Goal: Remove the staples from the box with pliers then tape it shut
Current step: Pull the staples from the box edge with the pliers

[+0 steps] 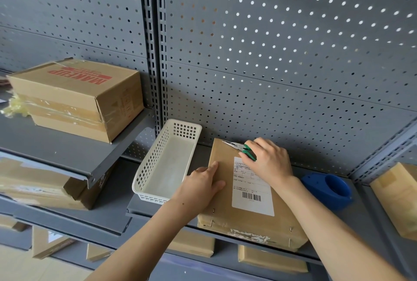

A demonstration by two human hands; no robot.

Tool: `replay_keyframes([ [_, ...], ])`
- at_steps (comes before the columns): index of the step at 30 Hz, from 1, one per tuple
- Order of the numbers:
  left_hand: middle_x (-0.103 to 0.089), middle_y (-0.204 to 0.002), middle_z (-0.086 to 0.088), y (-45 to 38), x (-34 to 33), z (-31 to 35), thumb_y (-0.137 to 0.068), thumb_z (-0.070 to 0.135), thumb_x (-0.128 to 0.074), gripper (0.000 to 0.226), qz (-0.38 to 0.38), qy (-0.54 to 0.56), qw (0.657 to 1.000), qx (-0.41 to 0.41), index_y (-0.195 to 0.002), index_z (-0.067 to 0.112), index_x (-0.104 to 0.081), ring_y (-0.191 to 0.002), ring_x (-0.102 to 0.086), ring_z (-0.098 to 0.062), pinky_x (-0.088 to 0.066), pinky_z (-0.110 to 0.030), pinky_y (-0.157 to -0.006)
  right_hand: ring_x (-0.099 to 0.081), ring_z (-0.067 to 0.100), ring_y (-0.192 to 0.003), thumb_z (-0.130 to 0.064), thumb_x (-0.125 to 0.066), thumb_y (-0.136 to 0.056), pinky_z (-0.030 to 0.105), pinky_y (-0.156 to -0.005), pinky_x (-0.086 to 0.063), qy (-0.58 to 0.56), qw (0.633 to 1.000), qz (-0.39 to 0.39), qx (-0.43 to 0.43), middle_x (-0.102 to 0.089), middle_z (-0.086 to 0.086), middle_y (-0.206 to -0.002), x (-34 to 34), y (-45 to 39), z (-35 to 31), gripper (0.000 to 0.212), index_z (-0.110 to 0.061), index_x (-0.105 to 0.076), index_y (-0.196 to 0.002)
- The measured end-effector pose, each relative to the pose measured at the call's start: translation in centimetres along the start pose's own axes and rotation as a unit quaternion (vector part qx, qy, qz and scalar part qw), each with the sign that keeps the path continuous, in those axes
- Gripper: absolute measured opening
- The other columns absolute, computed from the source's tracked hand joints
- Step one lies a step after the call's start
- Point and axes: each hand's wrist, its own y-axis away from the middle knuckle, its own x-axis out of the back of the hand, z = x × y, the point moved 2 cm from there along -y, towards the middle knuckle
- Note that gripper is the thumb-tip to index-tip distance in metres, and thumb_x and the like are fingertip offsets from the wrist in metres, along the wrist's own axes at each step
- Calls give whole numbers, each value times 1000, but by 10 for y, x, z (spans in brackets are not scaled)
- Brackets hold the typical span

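- box (225, 192) — matt brown cardboard, with a smooth white paper label (251, 187) and small metal staples (291, 229)
- pliers (240, 148): bare metal nose, glossy green plastic grips
- basket (155, 190): white plastic mesh
- shelf (67, 152) — grey painted metal, matt
- tape holder (329, 190): smooth blue plastic

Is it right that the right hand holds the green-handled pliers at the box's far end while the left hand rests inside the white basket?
Not quite. The head view shows the left hand pressing flat on the box, beside the white basket, not inside it. The right hand does hold the green-handled pliers at the far end.
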Motion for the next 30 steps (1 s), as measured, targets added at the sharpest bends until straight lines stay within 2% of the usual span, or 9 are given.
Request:
replay_keyframes([
  [7,-48,-147,-6,1,0,1,-101,51,-44,66,1,-2,1000,2,-158,26,-22,-125,-54,-26,-45,-37,-102,-64,18,-80,-49,-63,-96,31,-51,-51,-10,1000,28,-7,-64,-4,-90,1,4,-1,30,-20,-70,-101],
  [18,-47,-149,-5,1,-1,0,-101,52,-43,66,-3,2,1000,5,-158,28,-20,-126,-54,-26,-46,-38,-103,-67,19,-79,-46,-68,-93,32,-52,-54,-33,998,55,-2,-68,-2,-91,3,5,0,30,-17,-74,-101],
  [25,-45,-150,-4,1,-1,0,-102,52,-42,66,-6,-2,1000,6,-158,28,-18,-128,-52,-26,-45,-38,-103,-68,20,-78,-51,-57,-98,34,-53,-57,-59,996,64,-4,-70,-1,-92,1,5,3,39,-16,-74,-100],
  [30,-44,-151,-5,2,-1,0,-102,52,-42,66,-6,-3,1000,7,-158,28,-19,-128,-52,-26,-43,-38,-105,-67,20,-73,-45,-66,-94,36,-53,-58,-102,990,96,-26,-69,-2,-90,2,7,1,31,-16,-75,-99],
])
